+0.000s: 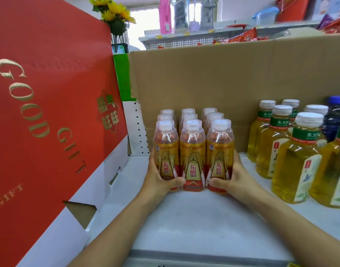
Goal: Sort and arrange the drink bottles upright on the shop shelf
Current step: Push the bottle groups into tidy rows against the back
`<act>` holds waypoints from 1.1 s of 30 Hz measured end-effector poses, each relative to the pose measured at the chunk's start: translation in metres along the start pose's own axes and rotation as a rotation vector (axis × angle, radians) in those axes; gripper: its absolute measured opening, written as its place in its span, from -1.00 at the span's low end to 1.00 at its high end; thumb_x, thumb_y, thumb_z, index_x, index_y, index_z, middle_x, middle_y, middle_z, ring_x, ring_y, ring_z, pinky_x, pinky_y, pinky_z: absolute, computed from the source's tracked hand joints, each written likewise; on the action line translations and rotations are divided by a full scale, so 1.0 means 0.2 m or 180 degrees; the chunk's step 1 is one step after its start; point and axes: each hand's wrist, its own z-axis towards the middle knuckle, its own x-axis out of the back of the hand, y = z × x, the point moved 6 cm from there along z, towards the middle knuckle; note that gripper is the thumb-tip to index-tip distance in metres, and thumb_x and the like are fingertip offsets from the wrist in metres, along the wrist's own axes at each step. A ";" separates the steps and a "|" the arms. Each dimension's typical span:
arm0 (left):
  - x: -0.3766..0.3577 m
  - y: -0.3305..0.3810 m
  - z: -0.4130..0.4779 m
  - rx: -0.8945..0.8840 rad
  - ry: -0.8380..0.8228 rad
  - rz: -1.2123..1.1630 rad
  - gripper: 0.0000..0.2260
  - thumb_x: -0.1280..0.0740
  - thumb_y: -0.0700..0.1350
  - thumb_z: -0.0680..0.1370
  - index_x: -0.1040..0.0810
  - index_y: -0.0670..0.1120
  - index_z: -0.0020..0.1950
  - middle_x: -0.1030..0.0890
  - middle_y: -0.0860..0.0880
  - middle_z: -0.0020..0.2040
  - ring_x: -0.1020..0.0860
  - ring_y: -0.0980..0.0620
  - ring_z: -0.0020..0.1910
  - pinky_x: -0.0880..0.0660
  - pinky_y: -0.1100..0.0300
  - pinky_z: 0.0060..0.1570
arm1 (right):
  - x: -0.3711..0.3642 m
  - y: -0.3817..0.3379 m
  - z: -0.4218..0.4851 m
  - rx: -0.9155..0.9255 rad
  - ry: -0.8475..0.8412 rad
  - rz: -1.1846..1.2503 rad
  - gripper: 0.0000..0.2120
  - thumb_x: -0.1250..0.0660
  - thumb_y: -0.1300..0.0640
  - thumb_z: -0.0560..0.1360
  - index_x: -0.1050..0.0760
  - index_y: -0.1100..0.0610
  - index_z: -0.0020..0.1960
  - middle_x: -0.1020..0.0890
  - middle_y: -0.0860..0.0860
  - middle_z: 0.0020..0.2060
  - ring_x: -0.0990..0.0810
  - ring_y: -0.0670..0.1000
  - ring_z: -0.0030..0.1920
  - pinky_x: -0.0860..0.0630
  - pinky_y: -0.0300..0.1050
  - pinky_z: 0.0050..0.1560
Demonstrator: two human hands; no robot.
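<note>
A red gift box [49, 112] leans at the far left. Beside it, on the white shelf [194, 218], nine gold bottles [193, 151] stand upright in a three-by-three block. Full and smooth-sided, they likely slide as a heavy group yet tip easily, so low on the outer bottles is the place to press. The left hand [157, 182] and right hand [234, 180] do so, partly curled, thumbs across the front row. Tea bottles [292, 155] stand to the right.
</note>
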 end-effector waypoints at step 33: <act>-1.43 0.33 -0.12 -0.0071 -0.1193 0.0522 -0.27 -0.45 -0.17 0.54 -0.05 0.32 0.43 -0.46 0.19 0.34 -0.50 0.24 0.30 -0.57 0.31 0.08 | 1.16 0.33 -0.32 0.0055 -0.0001 0.0030 -0.25 -0.49 0.15 0.45 -0.12 -0.38 0.36 -0.61 -0.32 0.09 -0.61 -0.28 0.11 -0.60 -0.33 -0.18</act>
